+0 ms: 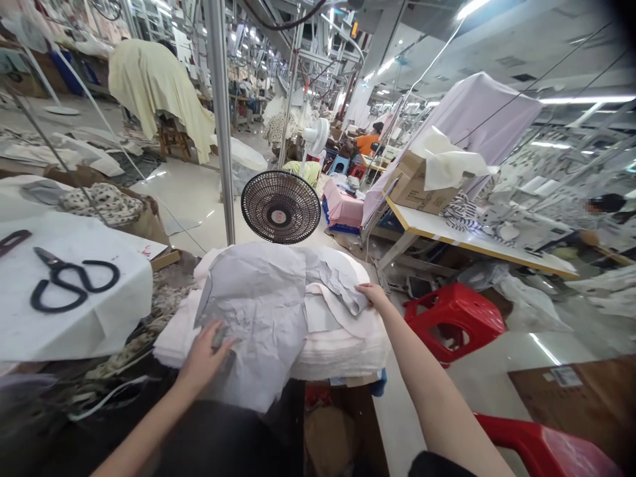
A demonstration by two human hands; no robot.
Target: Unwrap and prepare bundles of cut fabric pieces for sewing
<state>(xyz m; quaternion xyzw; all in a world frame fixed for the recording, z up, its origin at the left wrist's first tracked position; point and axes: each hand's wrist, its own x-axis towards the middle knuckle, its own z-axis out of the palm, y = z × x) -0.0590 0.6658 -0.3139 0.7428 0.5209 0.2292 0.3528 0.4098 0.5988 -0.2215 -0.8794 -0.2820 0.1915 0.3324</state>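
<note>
In front of me a thick stack of pale pinkish-white cut fabric point(338, 354) carries a crinkled grey sheet point(258, 298), paper-like in look. Part of the sheet hangs over the stack's near edge. My left hand point(207, 351) rests on its lower left part, thumb and fingers apart. At the stack's right side, my right hand point(372, 295) pinches the edge of the folded, rumpled grey piece. Whether that piece is joined to the large sheet I cannot tell.
Black-handled scissors point(74, 278) lie on a white-covered table at left. A black fan point(281, 207) stands just beyond the stack. Red plastic stools point(457, 318) are at right, near a worktable point(477, 242) with a cardboard box point(422, 185). Other people sit farther off.
</note>
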